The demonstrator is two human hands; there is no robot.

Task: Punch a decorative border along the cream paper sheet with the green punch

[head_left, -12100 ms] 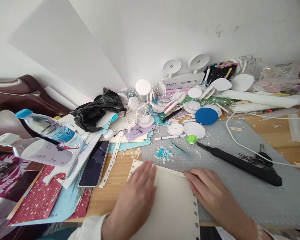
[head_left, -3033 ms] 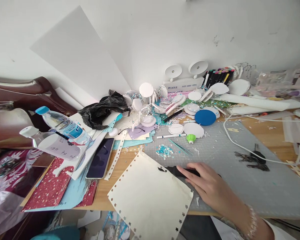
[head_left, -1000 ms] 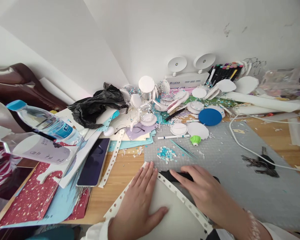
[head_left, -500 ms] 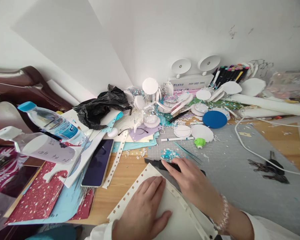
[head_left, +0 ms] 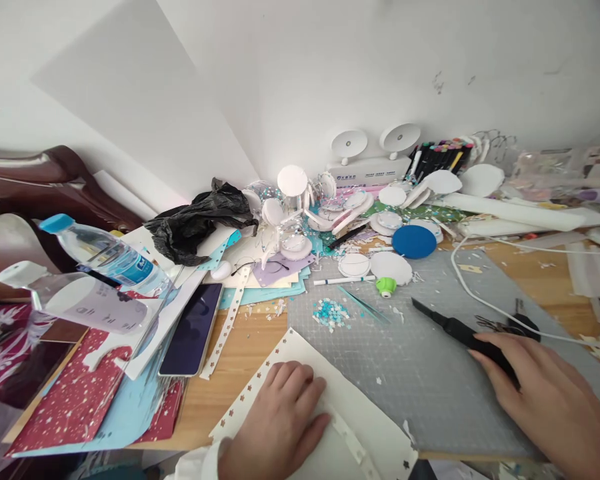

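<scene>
Two hands noted, both bare. The left hand [head_left: 280,417] rests on the cream sheet [head_left: 367,413], four fingers bent and close together, thumb set apart near a loose punched strip [head_left: 351,443]. The right hand [head_left: 555,400] is at the black knife [head_left: 463,331], thumb and forefinger on opposite sides of the handle; whether they clamp it firmly, I cannot tell. The sheet lies partly on the wooden table [head_left: 250,340], partly on the gray mat [head_left: 405,380], with star holes along its left edge. The blade [head_left: 427,311] points away from the right hand, well apart from the left; keys [head_left: 523,327] lie beside the handle. Recommended handling, in my judgement: steady the sheet with even palm pressure, keep the thin strip from creasing, control the knife by its handle, and keep its edge clear of the white cable [head_left: 485,293] and the keys.
</scene>
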